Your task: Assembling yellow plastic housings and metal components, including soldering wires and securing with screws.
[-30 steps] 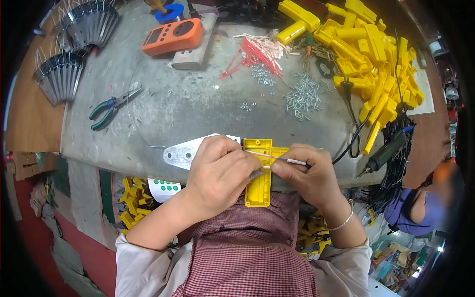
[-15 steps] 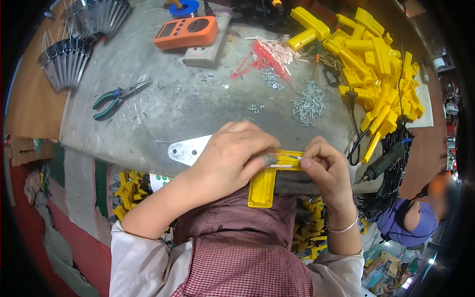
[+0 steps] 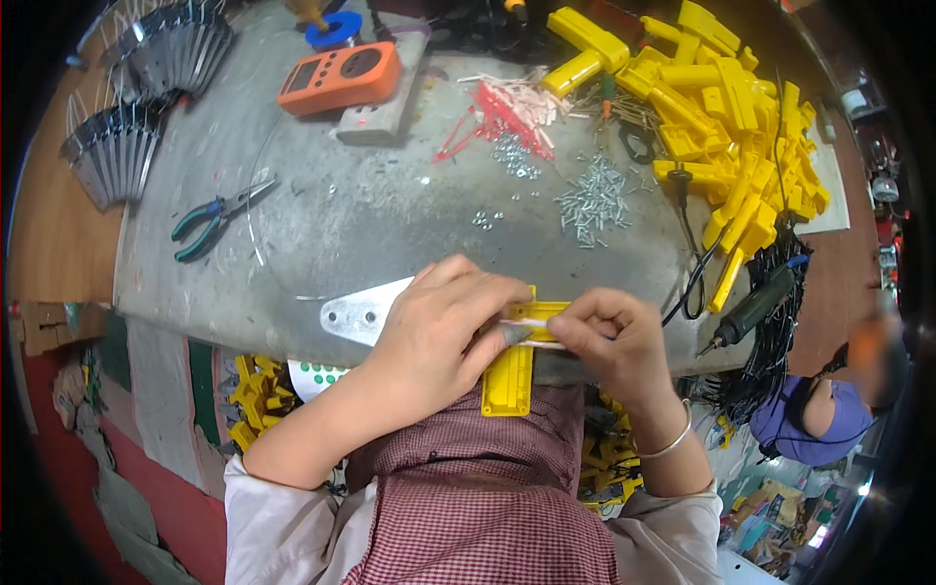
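A yellow plastic T-shaped housing [image 3: 509, 375] lies at the near edge of the grey metal table [image 3: 331, 224], its stem hanging over my lap. My left hand [image 3: 444, 327] presses down on the housing's top, fingers curled over it and over a flat silver metal blade [image 3: 353, 317] that sticks out to the left. My right hand [image 3: 606, 336] pinches a thin pale wire strip [image 3: 531, 327] that runs across the housing toward my left fingertips.
A heap of yellow housings [image 3: 726, 117] fills the far right. Screws [image 3: 595, 195] and red and white wire pieces [image 3: 502, 107] lie mid-table. Green-handled pliers [image 3: 210, 219], an orange meter [image 3: 339, 76], stacked metal blades [image 3: 136, 107] and a black electric screwdriver [image 3: 756, 307] sit around. Another person [image 3: 829, 409] is lower right.
My left hand has stayed on the housing while my right hand shifted slightly right, drawing the pale strip across the housing. The view tilted a little.
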Demonstrator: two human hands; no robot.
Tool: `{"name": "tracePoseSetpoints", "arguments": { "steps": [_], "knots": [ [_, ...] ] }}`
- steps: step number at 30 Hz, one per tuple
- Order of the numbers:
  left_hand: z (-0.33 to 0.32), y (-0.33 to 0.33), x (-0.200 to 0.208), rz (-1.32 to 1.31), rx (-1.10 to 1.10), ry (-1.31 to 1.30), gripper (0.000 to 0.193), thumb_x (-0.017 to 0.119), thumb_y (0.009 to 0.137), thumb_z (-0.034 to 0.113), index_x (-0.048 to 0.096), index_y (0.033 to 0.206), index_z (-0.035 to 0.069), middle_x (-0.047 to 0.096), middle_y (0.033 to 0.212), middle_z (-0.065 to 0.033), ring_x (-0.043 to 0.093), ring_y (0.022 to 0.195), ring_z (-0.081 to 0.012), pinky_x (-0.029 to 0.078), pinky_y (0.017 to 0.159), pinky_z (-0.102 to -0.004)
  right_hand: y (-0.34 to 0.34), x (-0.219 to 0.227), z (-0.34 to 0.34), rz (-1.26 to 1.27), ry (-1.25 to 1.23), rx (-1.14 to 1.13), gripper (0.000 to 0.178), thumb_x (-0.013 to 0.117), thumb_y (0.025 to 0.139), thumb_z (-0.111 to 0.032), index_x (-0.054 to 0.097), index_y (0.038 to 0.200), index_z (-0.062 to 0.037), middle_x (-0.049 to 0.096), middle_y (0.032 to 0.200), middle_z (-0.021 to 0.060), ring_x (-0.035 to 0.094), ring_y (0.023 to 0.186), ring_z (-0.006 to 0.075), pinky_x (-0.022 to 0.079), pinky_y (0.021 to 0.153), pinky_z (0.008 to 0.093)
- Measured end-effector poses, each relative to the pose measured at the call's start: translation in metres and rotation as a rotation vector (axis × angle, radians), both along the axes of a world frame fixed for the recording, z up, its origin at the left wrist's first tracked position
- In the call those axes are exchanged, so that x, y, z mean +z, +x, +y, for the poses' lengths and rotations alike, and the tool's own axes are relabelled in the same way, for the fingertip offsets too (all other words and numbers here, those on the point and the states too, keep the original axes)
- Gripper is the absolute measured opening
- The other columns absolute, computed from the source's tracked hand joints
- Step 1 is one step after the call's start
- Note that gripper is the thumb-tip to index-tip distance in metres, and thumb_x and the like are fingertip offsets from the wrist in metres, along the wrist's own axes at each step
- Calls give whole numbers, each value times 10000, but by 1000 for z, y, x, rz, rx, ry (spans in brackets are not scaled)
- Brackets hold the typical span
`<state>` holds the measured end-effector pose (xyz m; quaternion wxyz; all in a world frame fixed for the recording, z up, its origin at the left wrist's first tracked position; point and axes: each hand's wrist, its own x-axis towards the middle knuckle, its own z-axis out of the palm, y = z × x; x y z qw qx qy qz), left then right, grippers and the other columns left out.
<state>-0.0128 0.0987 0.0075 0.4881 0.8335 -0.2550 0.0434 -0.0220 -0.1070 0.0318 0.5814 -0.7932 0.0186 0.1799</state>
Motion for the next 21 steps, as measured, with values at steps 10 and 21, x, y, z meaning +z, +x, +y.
{"name": "tracePoseSetpoints", "arguments": {
  "steps": [10, 21],
  "knots": [
    [19, 45, 20, 149, -488, 75, 213, 651, 662, -10, 615, 866, 35, 614, 857, -94, 571, 865, -308, 471, 760, -385, 11, -8, -11, -278, -148, 571, 224, 733, 775, -219, 630, 790, -22, 584, 674, 135, 583, 604, 311, 437, 540, 391],
    [-2, 25, 34, -366, -509, 572, 153, 564, 744, 174, 521, 844, 67, 521, 810, -55, 526, 830, -231, 467, 702, -345, 66, 16, -37, 128, -11, 827, 265, 714, 829, -266, 686, 997, -64, 662, 773, 44, 616, 698, 153, 484, 630, 335]
  ]
}}
